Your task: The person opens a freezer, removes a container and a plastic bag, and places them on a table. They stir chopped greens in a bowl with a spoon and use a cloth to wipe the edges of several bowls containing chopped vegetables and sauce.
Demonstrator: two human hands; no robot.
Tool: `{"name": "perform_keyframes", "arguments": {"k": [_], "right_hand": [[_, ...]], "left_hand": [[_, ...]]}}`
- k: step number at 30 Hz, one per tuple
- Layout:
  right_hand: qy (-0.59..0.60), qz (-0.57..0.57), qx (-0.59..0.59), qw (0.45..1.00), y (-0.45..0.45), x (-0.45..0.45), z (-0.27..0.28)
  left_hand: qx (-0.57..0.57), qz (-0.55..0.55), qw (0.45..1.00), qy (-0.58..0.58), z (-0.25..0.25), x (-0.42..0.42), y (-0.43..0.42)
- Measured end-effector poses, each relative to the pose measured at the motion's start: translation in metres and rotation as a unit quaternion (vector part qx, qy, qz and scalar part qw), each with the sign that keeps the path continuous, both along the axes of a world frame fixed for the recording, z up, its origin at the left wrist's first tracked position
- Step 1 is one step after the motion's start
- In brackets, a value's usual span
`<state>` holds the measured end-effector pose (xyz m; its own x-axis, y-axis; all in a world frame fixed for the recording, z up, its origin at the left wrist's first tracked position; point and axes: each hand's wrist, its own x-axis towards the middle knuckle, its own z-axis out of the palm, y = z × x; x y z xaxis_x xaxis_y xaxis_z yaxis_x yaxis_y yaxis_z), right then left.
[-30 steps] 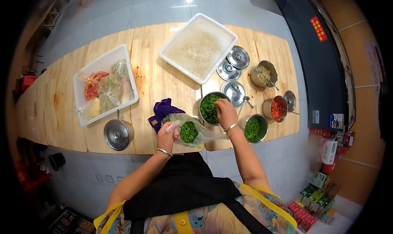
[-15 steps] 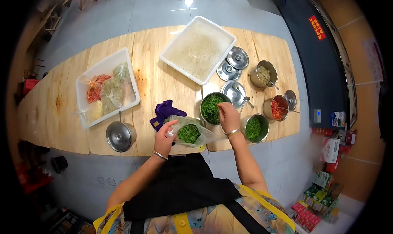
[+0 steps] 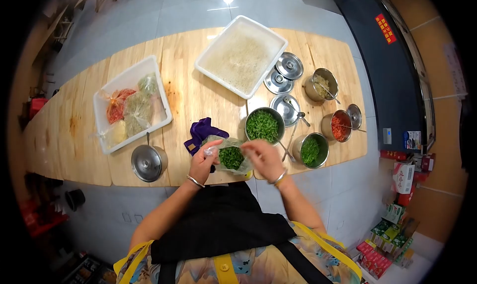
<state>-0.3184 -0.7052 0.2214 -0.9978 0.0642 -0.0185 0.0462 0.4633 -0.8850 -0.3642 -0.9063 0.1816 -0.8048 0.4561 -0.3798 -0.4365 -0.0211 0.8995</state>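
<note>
A clear plastic bag (image 3: 216, 143) of chopped greens (image 3: 231, 157) is at the table's front edge, its mouth facing up. My left hand (image 3: 202, 162) grips the left side of its rim, where the plastic is bunched. At the right side of the rim, my right hand (image 3: 264, 160) has its fingers curled onto the plastic, slightly blurred. Just beyond it stands a steel pot (image 3: 283, 130) filled with chopped greens, with a spoon handle leaning out. A second pot of greens (image 3: 310, 151) sits to the right. Behind the bag lies a crumpled purple cloth (image 3: 201, 130).
Pots of chopped red pepper (image 3: 340, 129) and a pale minced food (image 3: 322, 85) stand at the right, near several steel lids (image 3: 289, 65). A white tray (image 3: 203, 63) with pale grains lies at the back. Leftward are a tub (image 3: 165, 116) of bagged food and a lidded pot (image 3: 147, 163).
My right hand has moved left and toward me, from above the pot of greens to the bag's rim. My left hand keeps its grip on the bag.
</note>
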Motion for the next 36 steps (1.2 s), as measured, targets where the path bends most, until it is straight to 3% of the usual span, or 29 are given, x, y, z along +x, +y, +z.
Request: {"name": "perform_keyframes", "arguments": {"k": [1,3,6,8,10,11,12,14,16,18,22,23,24,25,27,29,30,32,33,34,36], "right_hand": [[-0.051,0.018,-0.092,0.994,-0.017,0.001,-0.003],[-0.12,0.142,0.129,0.974,-0.041,0.0,-0.08],[-0.044,0.167,0.16,0.972,-0.055,0.001,-0.083],[-0.078,0.095,0.138,0.983,-0.057,0.011,-0.078],[-0.075,0.139,0.249,0.956,-0.039,0.015,-0.087],[-0.024,0.149,0.268,0.952,-0.034,0.021,-0.084],[-0.021,0.153,0.27,0.951,-0.03,0.027,-0.081],[0.032,0.081,0.142,0.986,-0.029,0.04,-0.053],[0.069,0.036,0.183,0.98,-0.023,0.044,-0.025],[0.055,-0.118,0.345,0.929,-0.015,0.046,-0.006],[-0.048,-0.154,0.404,0.901,0.011,0.079,-0.041],[-0.135,-0.166,0.201,0.956,0.016,0.086,-0.046],[-0.217,-0.168,-0.012,0.962,0.018,0.092,-0.051],[-0.089,-0.172,-0.006,0.981,0.007,0.085,-0.026],[-0.09,-0.166,-0.022,0.982,-0.003,0.066,0.011],[-0.048,-0.158,-0.022,0.986,-0.005,0.052,0.011],[-0.04,-0.151,-0.022,0.987,-0.006,0.047,0.017],[-0.026,-0.108,-0.081,0.99,-0.016,0.04,0.045],[-0.018,-0.096,-0.095,0.991,-0.021,0.037,0.041],[-0.026,-0.066,-0.08,0.994,-0.025,0.032,0.042],[-0.056,0.012,-0.085,0.995,-0.041,0.027,0.045]], "left_hand": [[0.001,0.015,1.0,-0.007,-0.002,-0.001,-0.001],[0.016,0.026,0.999,-0.018,-0.006,0.0,-0.004],[-0.022,0.006,0.999,0.024,-0.002,0.0,-0.008],[-0.045,0.005,0.999,0.026,0.0,0.005,-0.013],[-0.071,-0.019,0.997,0.035,-0.007,0.003,-0.016],[-0.111,-0.048,0.983,0.137,-0.007,0.002,-0.017],[-0.111,-0.043,0.983,0.138,-0.008,0.001,-0.018],[-0.144,-0.135,0.95,0.242,0.015,-0.002,-0.021],[-0.141,-0.147,0.951,0.231,0.025,-0.004,-0.021],[-0.129,-0.158,0.92,0.333,0.032,-0.005,-0.021],[-0.206,-0.237,0.861,0.399,0.025,-0.013,-0.038],[-0.196,-0.208,0.858,0.427,0.025,-0.014,-0.038],[-0.188,-0.178,0.853,0.453,0.027,-0.016,-0.039],[-0.14,-0.159,0.884,0.416,0.033,-0.016,-0.038],[-0.08,-0.11,0.944,0.3,0.051,-0.011,-0.035],[-0.01,-0.048,0.986,0.16,0.05,-0.009,-0.032],[-0.011,-0.04,0.985,0.168,0.042,-0.01,-0.032],[0.023,0.037,0.996,0.077,0.04,-0.009,-0.031],[-0.039,0.017,0.997,0.071,0.04,-0.008,-0.031],[-0.105,-0.015,0.98,0.169,0.027,-0.009,-0.031],[-0.136,-0.112,0.96,0.218,0.024,0.001,-0.028]]}}
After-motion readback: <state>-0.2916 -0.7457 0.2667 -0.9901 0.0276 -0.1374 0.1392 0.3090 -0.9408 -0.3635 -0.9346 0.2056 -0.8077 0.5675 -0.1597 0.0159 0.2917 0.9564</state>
